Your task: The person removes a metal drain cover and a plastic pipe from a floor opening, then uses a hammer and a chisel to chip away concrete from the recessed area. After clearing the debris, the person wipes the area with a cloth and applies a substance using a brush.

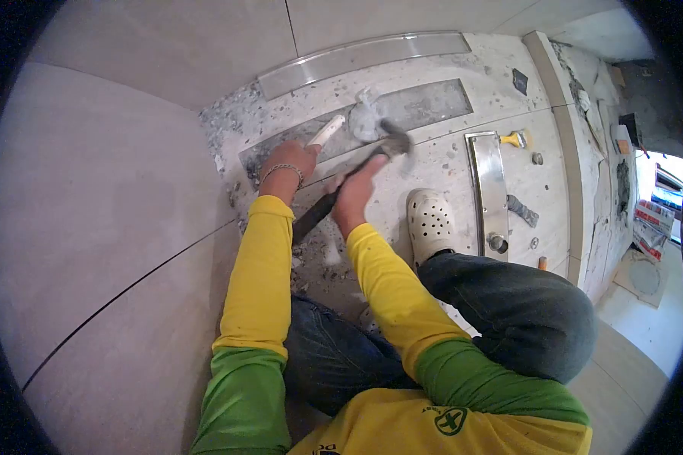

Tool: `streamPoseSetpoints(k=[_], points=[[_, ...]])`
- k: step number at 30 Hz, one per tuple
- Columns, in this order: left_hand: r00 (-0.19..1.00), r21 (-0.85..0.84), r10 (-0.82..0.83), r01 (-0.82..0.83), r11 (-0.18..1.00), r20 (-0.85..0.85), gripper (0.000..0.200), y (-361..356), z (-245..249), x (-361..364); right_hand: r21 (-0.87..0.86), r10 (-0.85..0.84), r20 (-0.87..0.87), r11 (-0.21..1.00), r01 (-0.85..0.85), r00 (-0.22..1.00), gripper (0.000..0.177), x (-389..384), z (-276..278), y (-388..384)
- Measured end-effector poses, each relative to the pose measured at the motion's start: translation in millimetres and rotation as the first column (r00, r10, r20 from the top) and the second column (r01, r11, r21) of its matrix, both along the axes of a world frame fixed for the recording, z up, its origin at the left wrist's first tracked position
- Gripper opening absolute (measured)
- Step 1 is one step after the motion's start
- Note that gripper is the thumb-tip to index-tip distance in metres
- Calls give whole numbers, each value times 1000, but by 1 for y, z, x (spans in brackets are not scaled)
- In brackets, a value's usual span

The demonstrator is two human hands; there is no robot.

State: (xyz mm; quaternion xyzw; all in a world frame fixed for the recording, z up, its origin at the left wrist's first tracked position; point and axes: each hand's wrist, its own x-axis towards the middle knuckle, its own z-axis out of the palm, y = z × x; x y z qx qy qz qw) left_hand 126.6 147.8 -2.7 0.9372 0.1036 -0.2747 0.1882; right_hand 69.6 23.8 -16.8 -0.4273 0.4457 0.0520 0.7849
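My right hand (355, 193) is wrapped round the dark handle of a hammer (396, 144), whose head is blurred over the floor. My left hand (288, 168), with a bracelet at the wrist, is closed on a short whitish bar (328, 130) that points up and to the right. Beyond the bar, a white powdery lump (366, 117) lies across a long grey strip in the floor (432, 100). The hammer head overlaps the near edge of this strip in the view.
A long metal channel (364, 59) lies by the far wall. Right of my shoe (430, 220) are a shiny metal drain channel (489, 189), a yellow-handled paintbrush (514, 139) and a dark square piece (520, 81). Rubble (322, 277) litters the floor below my hands. A raised curb (573, 152) runs along the right.
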Motion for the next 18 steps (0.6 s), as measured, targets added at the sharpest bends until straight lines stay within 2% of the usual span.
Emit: streamPoseSetpoints(k=[1, 2, 5, 6, 7, 9, 12, 13, 14, 15, 17, 18], points=[[999, -1, 1, -1, 1000, -48, 59, 0, -1, 1, 70, 118, -104, 991, -111, 988, 70, -2, 7, 5], [995, -1, 4, -4, 1000, -97, 59, 1, -2, 2, 179, 310, -81, 939, -293, 947, 70, -3, 14, -2], [988, -91, 34, -48, 995, -149, 60, 1, 25, 2, 141, 285, -93, 952, -271, 954, 69, -3, 31, -10], [988, -88, 36, -49, 995, -152, 60, 1, 25, 0, 185, 207, -64, 964, -193, 976, 69, -3, 32, -12], [993, -66, 44, -52, 996, -113, 59, -1, 26, 0, 187, 206, -66, 964, -191, 976, 69, -3, 31, -11], [996, -45, 53, -56, 997, -73, 58, -1, 23, -3, 91, 49, -15, 995, -47, 999, 70, -4, 26, -6], [999, -48, 16, -18, 999, -50, 58, 7, 13, 3, 12, 18, -30, 1000, -18, 999, 70, -2, 16, 10], [991, -61, 37, -45, 997, -126, 58, 10, 12, 5, 12, 19, -31, 1000, -19, 999, 70, -3, 13, 7], [978, -73, 55, -71, 995, -201, 58, 12, 10, 5, 97, 193, -77, 978, -185, 978, 71, -3, 11, 1], [978, -73, 56, -72, 995, -201, 58, 11, 18, 3, 187, 363, -106, 922, -340, 926, 71, -3, 9, -4], [977, -74, 119, -134, 988, -178, 54, 12, 41, -1, 133, 352, -119, 932, -336, 929, 70, -6, 8, -3], [976, -70, 120, -135, 988, -183, 54, 16, 35, -2, 117, 242, -96, 966, -230, 966, 70, -10, 15, -2]])
